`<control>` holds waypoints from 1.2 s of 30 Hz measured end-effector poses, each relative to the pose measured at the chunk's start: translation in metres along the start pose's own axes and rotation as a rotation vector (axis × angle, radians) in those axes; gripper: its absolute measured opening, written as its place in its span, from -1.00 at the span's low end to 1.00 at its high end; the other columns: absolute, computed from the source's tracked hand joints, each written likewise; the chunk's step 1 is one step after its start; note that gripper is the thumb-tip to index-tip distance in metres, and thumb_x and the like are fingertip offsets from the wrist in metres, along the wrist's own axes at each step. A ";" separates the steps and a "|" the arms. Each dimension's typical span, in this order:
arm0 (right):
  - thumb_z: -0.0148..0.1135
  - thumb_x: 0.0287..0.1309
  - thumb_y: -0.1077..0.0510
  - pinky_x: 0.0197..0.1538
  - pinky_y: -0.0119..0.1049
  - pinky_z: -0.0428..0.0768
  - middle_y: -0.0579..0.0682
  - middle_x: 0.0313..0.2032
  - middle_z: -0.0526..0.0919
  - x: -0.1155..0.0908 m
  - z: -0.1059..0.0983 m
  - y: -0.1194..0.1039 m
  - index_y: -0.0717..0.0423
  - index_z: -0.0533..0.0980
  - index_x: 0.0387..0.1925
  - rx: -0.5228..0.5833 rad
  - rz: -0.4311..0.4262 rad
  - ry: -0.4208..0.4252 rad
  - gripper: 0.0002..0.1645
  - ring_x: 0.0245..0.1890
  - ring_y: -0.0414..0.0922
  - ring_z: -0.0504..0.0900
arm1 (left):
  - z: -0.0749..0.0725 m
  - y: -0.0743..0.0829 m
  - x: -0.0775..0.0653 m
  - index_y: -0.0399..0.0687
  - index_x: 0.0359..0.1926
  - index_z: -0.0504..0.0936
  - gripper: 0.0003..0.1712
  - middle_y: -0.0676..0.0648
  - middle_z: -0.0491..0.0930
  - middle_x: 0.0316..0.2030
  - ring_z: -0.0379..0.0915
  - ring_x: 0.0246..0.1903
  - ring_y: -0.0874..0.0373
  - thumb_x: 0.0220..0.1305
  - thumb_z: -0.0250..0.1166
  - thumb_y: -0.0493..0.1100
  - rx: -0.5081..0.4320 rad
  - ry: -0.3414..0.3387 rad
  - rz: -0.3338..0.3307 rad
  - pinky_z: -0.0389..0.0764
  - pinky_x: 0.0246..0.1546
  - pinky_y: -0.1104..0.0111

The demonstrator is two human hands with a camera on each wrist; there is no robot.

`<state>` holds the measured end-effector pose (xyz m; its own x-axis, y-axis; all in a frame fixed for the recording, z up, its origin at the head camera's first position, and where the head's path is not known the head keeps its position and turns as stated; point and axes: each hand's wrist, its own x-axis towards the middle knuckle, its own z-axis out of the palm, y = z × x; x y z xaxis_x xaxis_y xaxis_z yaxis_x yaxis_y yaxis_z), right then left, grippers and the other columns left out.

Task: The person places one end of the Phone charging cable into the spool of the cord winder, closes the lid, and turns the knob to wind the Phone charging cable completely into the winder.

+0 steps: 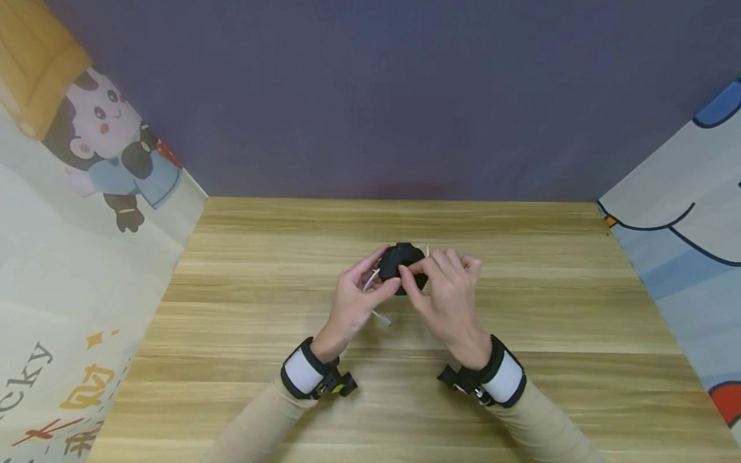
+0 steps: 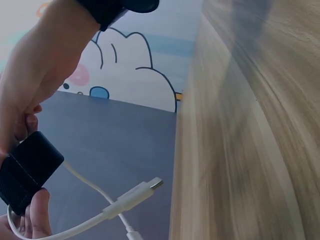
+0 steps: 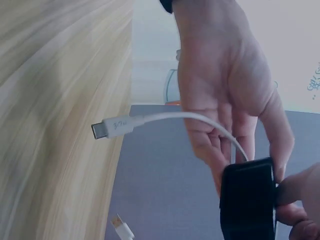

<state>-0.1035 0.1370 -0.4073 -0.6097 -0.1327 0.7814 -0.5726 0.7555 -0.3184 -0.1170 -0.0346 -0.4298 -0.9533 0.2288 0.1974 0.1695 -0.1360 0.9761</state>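
Note:
A rounded black case (image 1: 396, 258) with a white cable (image 1: 370, 280) coming out of it is held above the wooden table. My left hand (image 1: 354, 292) grips the case from the left, thumb at its near edge. With thumb and index finger, my right hand (image 1: 448, 296) pinches at the front of the case; the exact spot is partly hidden by the fingers. One cable end, a white USB-C plug (image 2: 142, 190), sticks out freely and also shows in the right wrist view. A second white plug (image 3: 123, 229) with a metal tip hangs lower.
The light wooden table (image 1: 260, 386) stretches beneath both hands. A dark grey-blue panel (image 1: 370, 103) stands along its back edge. Printed walls with cartoon figures flank it on the left (image 1: 69, 257) and right (image 1: 671, 206). Both wrists wear black-and-white straps with small cameras.

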 end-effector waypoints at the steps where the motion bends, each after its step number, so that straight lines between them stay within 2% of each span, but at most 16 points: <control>1: 0.42 0.22 0.12 -0.12 0.13 0.16 0.04 -0.53 0.60 0.000 0.000 -0.001 0.19 0.60 -0.49 0.003 0.011 0.005 -0.74 -0.43 0.06 0.49 | 0.001 0.000 0.000 -0.24 0.44 0.44 -0.29 -0.31 0.54 0.28 0.55 -0.26 0.29 0.27 0.38 -0.38 0.002 0.002 0.004 0.62 -0.24 0.54; 9: 0.39 0.21 0.15 -0.12 0.15 0.12 0.05 -0.56 0.61 -0.001 0.001 -0.003 0.18 0.58 -0.54 0.039 0.062 0.019 -0.74 -0.47 0.06 0.49 | 0.003 -0.004 -0.002 -0.21 0.43 0.45 -0.31 -0.24 0.53 0.32 0.55 -0.20 0.25 0.29 0.40 -0.34 0.039 0.013 0.018 0.60 -0.20 0.52; 16: 0.40 0.23 0.15 -0.09 0.16 0.16 0.02 -0.54 0.61 -0.001 0.001 0.000 0.13 0.57 -0.54 0.068 0.060 -0.010 -0.74 -0.42 0.06 0.51 | 0.003 -0.004 0.001 -0.22 0.40 0.49 -0.35 -0.24 0.53 0.32 0.59 -0.15 0.27 0.30 0.39 -0.36 0.004 0.026 -0.007 0.64 -0.21 0.54; 21: 0.36 0.30 0.07 -0.10 0.12 0.18 -0.01 -0.51 0.56 0.000 -0.001 0.006 0.12 0.60 -0.50 0.065 -0.006 -0.036 -0.71 -0.40 0.04 0.49 | -0.001 -0.002 0.003 -0.25 0.39 0.49 -0.35 -0.29 0.59 0.23 0.55 -0.26 0.29 0.29 0.40 -0.36 0.007 0.024 -0.047 0.61 -0.31 0.56; 25: 0.23 0.44 -0.03 -0.13 0.10 0.17 0.00 -0.47 0.53 0.003 -0.004 0.011 0.13 0.63 -0.44 0.052 -0.079 -0.062 -0.62 -0.41 0.03 0.46 | -0.005 -0.001 0.004 -0.27 0.40 0.48 -0.34 -0.35 0.63 0.13 0.49 -0.37 0.30 0.27 0.40 -0.38 0.009 0.016 -0.060 0.57 -0.39 0.57; 27: 0.20 0.46 -0.04 -0.14 0.09 0.17 0.01 -0.44 0.54 0.004 -0.006 0.013 0.12 0.63 -0.40 0.046 -0.113 -0.083 -0.63 -0.39 0.03 0.46 | -0.006 0.000 0.005 -0.29 0.39 0.48 -0.33 -0.35 0.63 0.14 0.50 -0.37 0.30 0.27 0.40 -0.38 0.008 0.008 -0.063 0.58 -0.38 0.57; 30: 0.29 0.40 0.04 -0.12 0.08 0.20 0.01 -0.38 0.57 0.006 -0.009 0.016 0.11 0.63 -0.32 0.041 -0.161 -0.123 -0.77 -0.35 0.03 0.49 | -0.008 0.002 0.005 -0.31 0.39 0.47 -0.33 -0.35 0.61 0.19 0.52 -0.35 0.30 0.27 0.39 -0.39 0.005 -0.010 -0.067 0.60 -0.35 0.56; 32: 0.41 0.27 0.12 -0.11 0.08 0.23 0.01 -0.34 0.59 0.008 -0.011 0.018 0.10 0.64 -0.27 0.044 -0.193 -0.146 -0.87 -0.31 0.04 0.52 | -0.010 0.004 0.006 -0.32 0.39 0.47 -0.33 -0.35 0.60 0.21 0.53 -0.34 0.30 0.26 0.38 -0.39 0.006 -0.021 -0.072 0.62 -0.33 0.55; 36: 0.53 0.10 0.22 -0.11 0.04 0.27 0.02 -0.25 0.62 0.011 -0.016 0.022 0.06 0.69 -0.18 0.038 -0.262 -0.222 -0.77 -0.23 0.04 0.56 | -0.012 0.007 0.006 -0.27 0.38 0.50 -0.35 -0.33 0.61 0.21 0.51 -0.35 0.30 0.26 0.39 -0.36 0.022 -0.041 -0.096 0.60 -0.33 0.56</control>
<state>-0.1138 0.1623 -0.3964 -0.5415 -0.4582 0.7049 -0.7425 0.6539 -0.1454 -0.1248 -0.0459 -0.4232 -0.9545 0.2787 0.1062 0.0839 -0.0908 0.9923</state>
